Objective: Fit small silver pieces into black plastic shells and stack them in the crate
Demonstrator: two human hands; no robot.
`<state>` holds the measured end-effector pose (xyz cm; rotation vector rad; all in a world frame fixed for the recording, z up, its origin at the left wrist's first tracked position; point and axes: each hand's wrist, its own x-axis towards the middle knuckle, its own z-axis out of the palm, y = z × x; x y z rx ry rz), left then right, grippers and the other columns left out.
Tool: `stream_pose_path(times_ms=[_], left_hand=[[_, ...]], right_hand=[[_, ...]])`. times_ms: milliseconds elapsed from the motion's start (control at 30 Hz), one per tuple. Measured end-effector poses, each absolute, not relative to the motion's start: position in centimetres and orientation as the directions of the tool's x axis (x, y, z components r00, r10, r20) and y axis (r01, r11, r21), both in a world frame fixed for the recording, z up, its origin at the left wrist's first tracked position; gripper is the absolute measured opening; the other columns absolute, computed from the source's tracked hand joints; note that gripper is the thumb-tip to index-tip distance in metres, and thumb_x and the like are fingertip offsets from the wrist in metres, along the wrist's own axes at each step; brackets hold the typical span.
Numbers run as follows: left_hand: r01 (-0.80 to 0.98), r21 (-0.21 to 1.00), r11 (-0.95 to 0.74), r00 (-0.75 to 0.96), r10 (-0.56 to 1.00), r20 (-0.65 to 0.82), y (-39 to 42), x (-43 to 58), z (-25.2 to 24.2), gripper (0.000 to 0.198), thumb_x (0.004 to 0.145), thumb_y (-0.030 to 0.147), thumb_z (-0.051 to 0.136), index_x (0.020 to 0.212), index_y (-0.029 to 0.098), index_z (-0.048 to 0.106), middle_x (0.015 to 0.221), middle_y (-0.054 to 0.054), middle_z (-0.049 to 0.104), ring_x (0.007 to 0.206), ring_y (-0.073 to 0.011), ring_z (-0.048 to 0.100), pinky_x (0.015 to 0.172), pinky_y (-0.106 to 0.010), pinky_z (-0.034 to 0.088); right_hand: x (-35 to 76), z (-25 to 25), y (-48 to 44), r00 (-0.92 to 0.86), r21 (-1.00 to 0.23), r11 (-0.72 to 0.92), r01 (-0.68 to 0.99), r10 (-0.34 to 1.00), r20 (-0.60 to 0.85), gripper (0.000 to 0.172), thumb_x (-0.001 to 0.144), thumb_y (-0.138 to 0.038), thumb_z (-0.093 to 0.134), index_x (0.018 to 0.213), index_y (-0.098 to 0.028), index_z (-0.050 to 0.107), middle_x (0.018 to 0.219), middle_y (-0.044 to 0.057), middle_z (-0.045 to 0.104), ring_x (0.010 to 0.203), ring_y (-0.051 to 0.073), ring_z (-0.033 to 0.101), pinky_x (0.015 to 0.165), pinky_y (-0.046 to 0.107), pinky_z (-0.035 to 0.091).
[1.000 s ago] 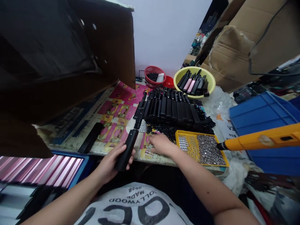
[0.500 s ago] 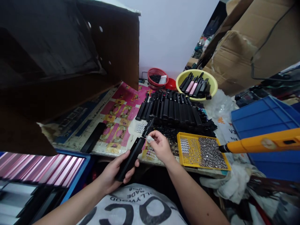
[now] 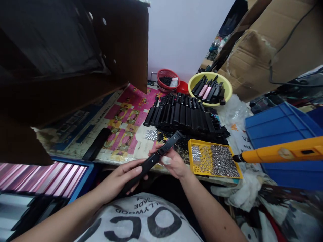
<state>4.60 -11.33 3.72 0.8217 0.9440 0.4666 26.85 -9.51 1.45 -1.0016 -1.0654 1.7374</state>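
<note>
A long black plastic piece (image 3: 148, 163) with a narrower jointed end lies slanted across both hands, its narrow end pointing up and right. My left hand (image 3: 128, 174) is wrapped around the wide body, thumb on top. At the joint, my right hand (image 3: 175, 164) grips the piece from the right, fingers partly hidden behind it. A white wrap covers the right thumb tip. Small silver screws stand in a little block (image 3: 151, 134) just beyond the hands. To the right, a yellow tray (image 3: 190, 158) holds many loose screws and another block of screws.
Rows of similar black pieces (image 3: 180, 112) lie behind the hands. A yellow basin (image 3: 228, 95) and a red basket (image 3: 161, 82) stand farther back. An orange electric screwdriver (image 3: 280, 153) juts in from the right, before a blue crate (image 3: 277, 117). A large cardboard box (image 3: 131, 43) overhangs the left.
My right hand has moved from beside the joint onto the black piece and now grips it there. The narrow end has swung rightward and shows more of its face. The view has shifted slightly.
</note>
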Motion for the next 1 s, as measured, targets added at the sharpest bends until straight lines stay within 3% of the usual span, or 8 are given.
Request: stream_pose_path(times_ms=[100, 233, 333, 467, 633, 767, 900, 1000], left_hand=[[0.222, 0.908, 0.355, 0.445, 0.792, -0.418, -11.2, 4.2, 5.2, 0.048, 0.072, 0.029, 0.068, 0.119, 0.027, 0.059, 0.099, -0.007, 0.066, 0.078, -0.0201, 0.061, 0.062, -0.023, 0.048], [0.306, 0.951, 0.049, 0.495, 0.845, -0.203, -11.8, 5.7, 6.5, 0.05, 0.065, 0.018, 0.071, 0.114, 0.028, 0.064, 0.11, -0.006, 0.065, 0.102, -0.0266, 0.057, 0.092, -0.03, 0.041], [0.333, 0.939, -0.082, 0.53, 0.84, -0.114, -12.2, 7.0, 6.1, 0.053, 0.069, 0.02, 0.068, 0.12, 0.03, 0.059, 0.107, -0.006, 0.066, 0.094, -0.0257, 0.06, 0.086, -0.03, 0.044], [0.39, 0.917, -0.084, 0.537, 0.83, -0.152, -12.2, 7.4, 5.1, 0.048, 0.073, 0.027, 0.066, 0.12, 0.03, 0.058, 0.103, -0.004, 0.066, 0.09, -0.0251, 0.06, 0.081, -0.029, 0.043], [0.466, 0.884, -0.033, 0.465, 0.859, -0.213, -10.5, 6.5, 4.6, 0.021, 0.075, 0.035, 0.062, 0.093, 0.025, 0.062, 0.085, -0.003, 0.064, 0.076, -0.0215, 0.057, 0.069, -0.028, 0.041], [0.64, 0.761, -0.109, 0.087, 0.994, 0.069, -6.8, 0.8, 2.1, 0.026, 0.064, 0.039, 0.07, 0.079, 0.021, 0.058, 0.116, -0.011, 0.055, 0.113, -0.0322, 0.043, 0.096, -0.036, 0.031], [0.879, 0.471, 0.065, -0.024, 0.995, -0.093, -3.6, -6.2, 0.1, 0.046, 0.067, 0.052, 0.063, 0.097, 0.019, 0.053, 0.117, -0.015, 0.052, 0.106, -0.0357, 0.049, 0.091, -0.042, 0.036], [0.939, 0.343, -0.005, 0.037, 0.996, -0.086, -1.4, -5.4, 0.5, 0.068, 0.07, 0.056, 0.058, 0.12, 0.013, 0.045, 0.119, -0.019, 0.052, 0.107, -0.0377, 0.049, 0.09, -0.044, 0.036]], right_hand=[[29.9, 2.5, -7.6, -0.178, -0.974, -0.196, -0.115, 0.969, -0.174, 0.069, 0.081, -0.069, 0.022, 0.121, -0.017, 0.043, 0.125, 0.016, 0.054, 0.114, 0.023, 0.053, 0.093, 0.04, 0.042], [29.1, 3.0, -6.5, -0.252, -0.961, -0.272, -0.046, 0.934, -0.253, 0.072, 0.087, -0.057, 0.001, 0.111, -0.011, 0.051, 0.117, 0.017, 0.059, 0.108, 0.02, 0.057, 0.092, 0.036, 0.043], [25.8, 1.9, -7.2, -0.401, -0.925, -0.344, -0.161, 0.879, -0.257, 0.066, 0.088, -0.056, 0.013, 0.094, -0.01, 0.059, 0.096, 0.014, 0.067, 0.09, 0.02, 0.064, 0.088, 0.036, 0.045], [23.4, 0.7, -7.9, -0.347, -0.905, -0.353, -0.239, 0.901, -0.26, 0.055, 0.084, -0.058, 0.028, 0.079, -0.013, 0.059, 0.071, 0.008, 0.066, 0.071, 0.018, 0.064, 0.077, 0.034, 0.048], [24.3, 2.4, -8.0, 0.0, -0.999, -0.026, 0.029, 1.0, -0.026, 0.036, 0.088, -0.045, 0.037, 0.087, -0.017, 0.06, 0.084, 0.006, 0.064, 0.081, 0.017, 0.061, 0.078, 0.031, 0.046], [26.6, 2.8, -8.7, 0.084, -0.972, 0.087, 0.219, 0.991, 0.108, 0.028, 0.09, -0.038, 0.038, 0.09, -0.02, 0.06, 0.089, 0.005, 0.064, 0.086, 0.018, 0.059, 0.08, 0.031, 0.044], [29.2, 0.9, -10.2, 0.127, -0.967, 0.037, 0.252, 0.989, 0.071, 0.027, 0.091, -0.035, 0.037, 0.088, -0.02, 0.059, 0.086, 0.005, 0.064, 0.082, 0.018, 0.059, 0.077, 0.031, 0.045], [30.1, -0.4, -11.1, 0.111, -0.957, -0.012, 0.289, 0.994, 0.021, 0.026, 0.091, -0.033, 0.037, 0.09, -0.02, 0.059, 0.087, 0.005, 0.064, 0.082, 0.018, 0.059, 0.074, 0.03, 0.046]])
